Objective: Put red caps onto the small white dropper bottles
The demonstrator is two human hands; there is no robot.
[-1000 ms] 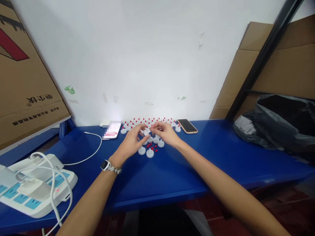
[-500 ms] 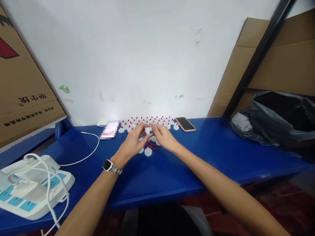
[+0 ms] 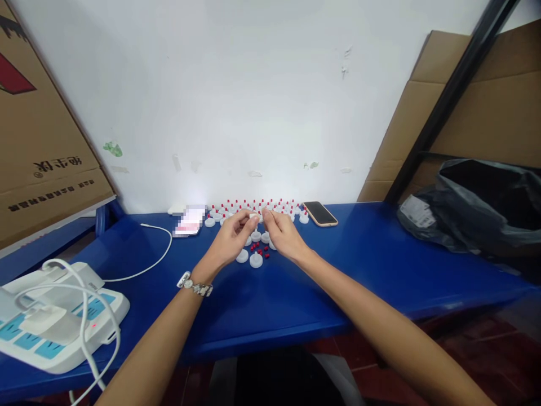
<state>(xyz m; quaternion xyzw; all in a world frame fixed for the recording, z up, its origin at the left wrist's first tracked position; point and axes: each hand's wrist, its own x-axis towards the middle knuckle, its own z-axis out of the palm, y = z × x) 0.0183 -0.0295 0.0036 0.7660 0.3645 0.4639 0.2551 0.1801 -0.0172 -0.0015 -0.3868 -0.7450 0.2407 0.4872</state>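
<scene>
White wall backs a blue counter (image 3: 346,282) that runs from left to right, with cardboard leaning at both ends and a black plastic bag (image 3: 477,206) at the right. At the far middle of the counter, both hands meet over a cluster of small white caps (image 3: 256,259) and loose red plugs (image 3: 258,248). The left hand (image 3: 230,242), with a wristwatch (image 3: 194,283) on its wrist, and the right hand (image 3: 284,237) come together fingertip to fingertip just above the counter, pinching a small white piece (image 3: 254,216) between them; it is too small to tell which hand bears more of it, or whether a red plug is already in it. Both sets of fingers are curled in a pinch, not spread.

The held piece sits at the far tips of both hands, equally close to each. The loose caps and red plugs lie just near of it, under and between the two palms. Rows of finished caps with red tops (image 3: 270,206) stand farther off, along the wall. A phone (image 3: 320,213) lies just right of those rows, another phone (image 3: 189,222) to their left, and a power strip (image 3: 51,318) sits at the near left.
</scene>
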